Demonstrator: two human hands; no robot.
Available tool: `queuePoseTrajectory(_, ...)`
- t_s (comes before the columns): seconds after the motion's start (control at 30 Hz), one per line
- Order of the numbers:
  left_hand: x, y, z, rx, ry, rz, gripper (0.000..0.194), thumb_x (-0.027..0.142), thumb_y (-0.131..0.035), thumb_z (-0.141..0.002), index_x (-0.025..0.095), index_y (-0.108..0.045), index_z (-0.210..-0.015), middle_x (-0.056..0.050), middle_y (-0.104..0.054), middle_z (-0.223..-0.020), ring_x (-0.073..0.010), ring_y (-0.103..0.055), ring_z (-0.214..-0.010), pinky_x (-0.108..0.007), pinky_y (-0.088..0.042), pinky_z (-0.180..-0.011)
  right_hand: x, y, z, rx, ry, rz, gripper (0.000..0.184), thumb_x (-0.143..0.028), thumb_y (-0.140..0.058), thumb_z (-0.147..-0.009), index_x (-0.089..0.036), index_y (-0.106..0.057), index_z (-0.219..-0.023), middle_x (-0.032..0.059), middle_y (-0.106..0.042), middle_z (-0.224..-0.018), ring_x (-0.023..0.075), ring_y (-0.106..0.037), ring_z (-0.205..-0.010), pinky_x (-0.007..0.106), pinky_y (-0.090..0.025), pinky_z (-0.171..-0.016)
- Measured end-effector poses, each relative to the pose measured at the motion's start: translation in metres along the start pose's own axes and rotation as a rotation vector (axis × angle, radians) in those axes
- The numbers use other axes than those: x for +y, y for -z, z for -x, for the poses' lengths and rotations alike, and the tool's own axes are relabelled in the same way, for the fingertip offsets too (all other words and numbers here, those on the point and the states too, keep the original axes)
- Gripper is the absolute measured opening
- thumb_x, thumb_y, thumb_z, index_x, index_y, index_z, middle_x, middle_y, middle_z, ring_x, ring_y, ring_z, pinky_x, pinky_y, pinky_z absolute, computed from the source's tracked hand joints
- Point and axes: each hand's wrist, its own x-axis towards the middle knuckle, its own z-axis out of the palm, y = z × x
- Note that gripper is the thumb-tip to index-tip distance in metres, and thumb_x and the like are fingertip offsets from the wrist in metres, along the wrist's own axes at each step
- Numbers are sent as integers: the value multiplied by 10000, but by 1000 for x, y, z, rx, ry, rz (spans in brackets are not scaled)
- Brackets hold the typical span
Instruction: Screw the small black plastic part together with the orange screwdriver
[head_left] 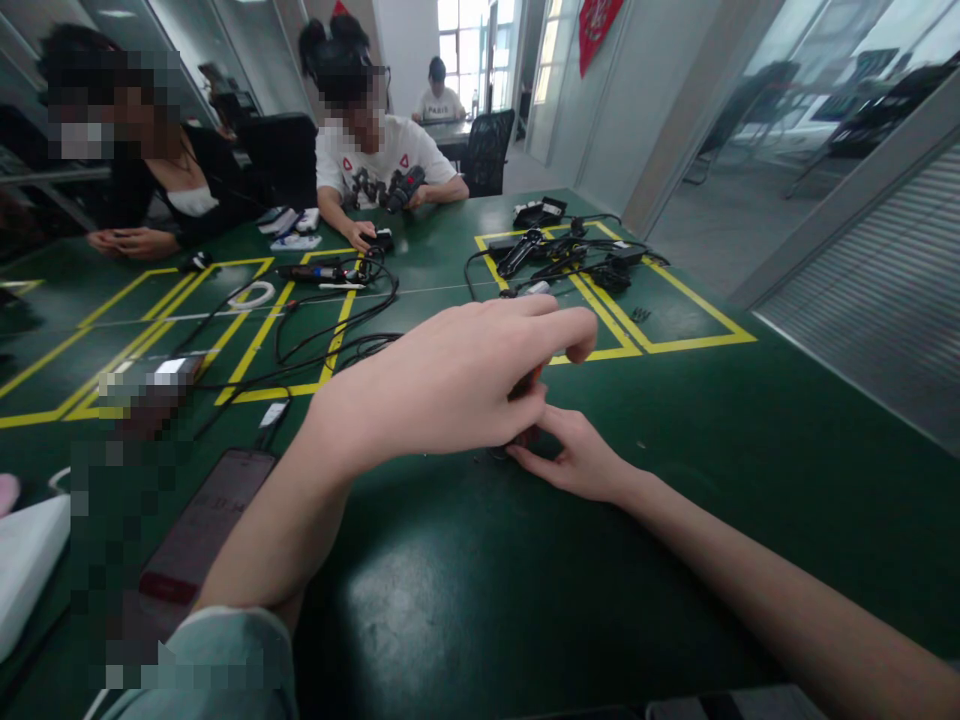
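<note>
My left hand point(457, 375) reaches across from the left, its fingers curled over the top of a small dark object with a patch of orange-red point(531, 380). Most of that object is hidden behind the fingers, so its kind does not show. From the right, my right hand point(577, 455) closes its thumb and fingers on the lower part, close to the green table point(637, 600). The two hands meet there, with the left one above.
Left of my forearm lies a smartphone point(214, 525) with a plugged cable. Black cables point(375, 300) and a white coil point(253, 295) lie farther off. At the back right are a folding tool point(521, 253) and dark adapters point(619, 265). Across the table, a person point(397, 150) holds a black device.
</note>
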Motion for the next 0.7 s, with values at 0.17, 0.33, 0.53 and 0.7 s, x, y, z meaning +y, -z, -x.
queuePoseTrajectory(0.17,0,-2,-1,20,36,-35,172,170,-526,-942,179,-653,-1058,-60,-710,-987,-184,-635,-826,-284,-448,-690,0,0,-1,-6,-15,5,254,-221,-626,-948,-221,-635,-1202,26,-722,-888,165,-677,-688,286,-579,-678)
queuePoseTrajectory(0.33,2,4,2,-26,42,-44,208,154,-552,-890,173,-656,-1069,-91,-668,-1102,-181,-623,-831,-276,-432,-657,-2,1,-2,-7,-14,-23,238,-212,-623,-948,-219,-640,-1186,33,-722,-913,165,-673,-691,284,-573,-664)
queuePoseTrajectory(0.53,-1,-2,-1,19,10,-25,202,156,-491,-958,181,-653,-1075,-77,-687,-1060,-186,-631,-870,-288,-459,-722,-1,0,0,-13,-47,-36,299,-213,-629,-941,-227,-629,-1240,20,-719,-893,167,-677,-687,292,-577,-682)
queuePoseTrajectory(0.7,1,0,1,-23,37,-27,230,161,-545,-898,175,-646,-1105,-86,-661,-1097,-183,-618,-834,-285,-444,-671,2,-1,0,-17,-49,-2,266,-290,-686,-945,-217,-643,-1197,31,-738,-896,181,-701,-705,294,-572,-671)
